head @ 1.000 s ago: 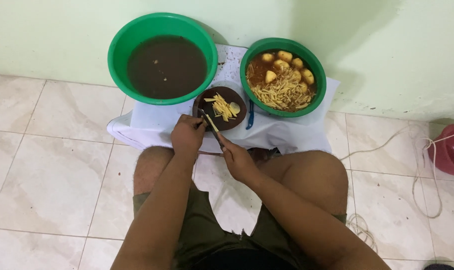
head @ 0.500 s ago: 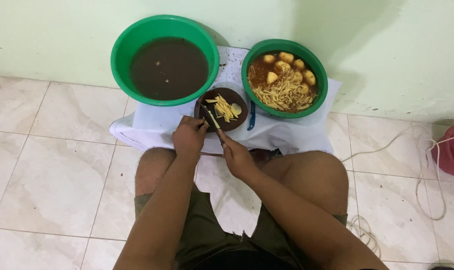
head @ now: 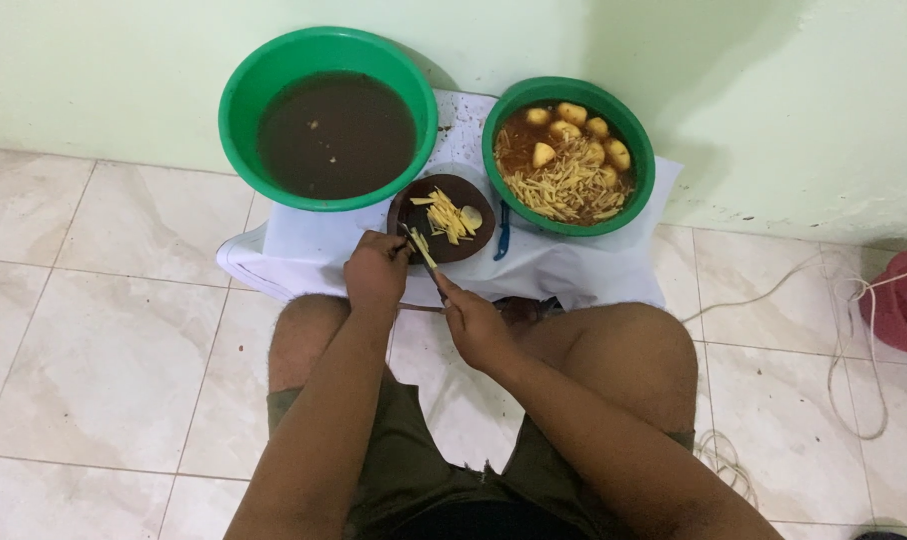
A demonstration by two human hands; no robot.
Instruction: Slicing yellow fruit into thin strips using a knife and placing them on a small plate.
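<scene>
Nearest the camera, at six o'clock, are the person's bare knees and olive shorts (head: 404,450), with both forearms running up toward the middle of the view.

The right hand (head: 477,322), just past the knees and slightly toward five o'clock of centre, is closed around the handle of a knife (head: 426,258); the fingers are wrapped tight and the thin blade angles up toward eleven o'clock onto the board. The left hand (head: 376,270), at nine o'clock of the knife, is curled with its fingertips bunched at the near left edge of the board; they seem to pin a small yellowish piece beside the blade, though the piece itself is too small to make out.

The round dark cutting board (head: 474,245) sits just beyond the hands, on a white cloth (head: 574,270) spread over the tiled floor (head: 104,350). On it lies a loose heap of pale yellow strips (head: 446,215), thin and stick-like, with one rounded pale chunk at their three o'clock. A blue-handled tool (head: 502,232) lies on the cloth just beside the board's right edge.

Farther out, at eleven o'clock, stands a large green basin (head: 244,90) filled with murky brown water. At one o'clock, a smaller green bowl (head: 642,190) holds reddish-brown liquid, a mound of the same yellow strips and several peeled whole pieces. A pale green wall (head: 774,100) closes the view behind them.
</scene>
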